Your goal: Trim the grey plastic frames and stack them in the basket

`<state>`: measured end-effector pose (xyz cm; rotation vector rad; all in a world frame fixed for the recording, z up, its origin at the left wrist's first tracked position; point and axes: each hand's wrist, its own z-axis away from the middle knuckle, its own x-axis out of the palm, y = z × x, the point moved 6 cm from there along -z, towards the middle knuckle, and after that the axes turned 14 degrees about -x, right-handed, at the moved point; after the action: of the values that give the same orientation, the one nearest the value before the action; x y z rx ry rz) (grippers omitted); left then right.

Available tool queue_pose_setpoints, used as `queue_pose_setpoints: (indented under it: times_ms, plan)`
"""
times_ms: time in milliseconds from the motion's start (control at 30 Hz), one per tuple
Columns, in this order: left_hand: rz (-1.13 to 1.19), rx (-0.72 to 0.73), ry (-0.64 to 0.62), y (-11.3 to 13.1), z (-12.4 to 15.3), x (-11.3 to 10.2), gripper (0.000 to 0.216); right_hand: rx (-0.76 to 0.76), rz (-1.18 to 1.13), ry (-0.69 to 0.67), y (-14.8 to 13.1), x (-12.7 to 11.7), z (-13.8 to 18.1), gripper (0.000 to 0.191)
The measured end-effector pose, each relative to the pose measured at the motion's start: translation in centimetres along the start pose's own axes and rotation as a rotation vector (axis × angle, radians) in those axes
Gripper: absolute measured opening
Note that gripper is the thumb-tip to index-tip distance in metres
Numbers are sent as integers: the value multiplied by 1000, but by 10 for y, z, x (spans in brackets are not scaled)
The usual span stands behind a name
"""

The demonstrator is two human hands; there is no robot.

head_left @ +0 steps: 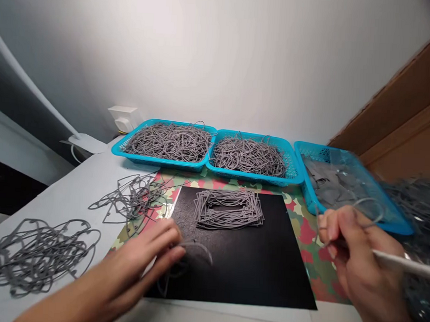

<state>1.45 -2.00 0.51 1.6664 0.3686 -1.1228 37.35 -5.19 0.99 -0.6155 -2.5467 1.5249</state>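
Observation:
My left hand [158,254] is over the black sheet [244,274], thumb and fingers pinched on a thin grey loop [202,250] blurred by motion. At the right, my right hand [358,252] is closed with its fingertips together; a long white rod [405,264] lies along the palm and runs out to the right edge. From those fingers curves another thin loop [374,205], also smeared, so I cannot tell how it is gripped. Farther back on the black sheet lies a neat stack of grey rectangular frames [229,222], apart from both hands.
Two blue baskets [156,161] [250,175] full of tangled grey strands stand along the wall. A third blue basket [310,186] holds flat grey pieces in clear plastic. Loose heaps of grey loops [45,252] [132,199] lie at left. Cardboard [404,99] rises at right.

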Motion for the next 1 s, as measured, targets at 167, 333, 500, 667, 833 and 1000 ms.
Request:
queue_pose_setpoints:
  times_ms: [167, 333, 500, 667, 833, 1000]
  plan:
    - [-65, -114, 220, -56, -35, -72, 40, -174, 159, -421, -6, 29, 18, 48]
    - [-295, -161, 305, -115, -59, -78, 45, -328, 191, -740, -18, 61, 29, 39]
    - [-499, -195, 512, -103, -48, -75, 45, -302, 172, -716, -19, 61, 24, 30]
    - [-123, 97, 337, -15, -39, -39, 27, -256, -90, -803, -25, 63, 31, 19]
    - [237, 235, -336, 57, -44, 43, 46, -112, -299, -859, -36, 64, 31, 43]
    - [546, 114, -574, 49, -53, 68, 13, -17, -257, -897, -30, 54, 25, 45]
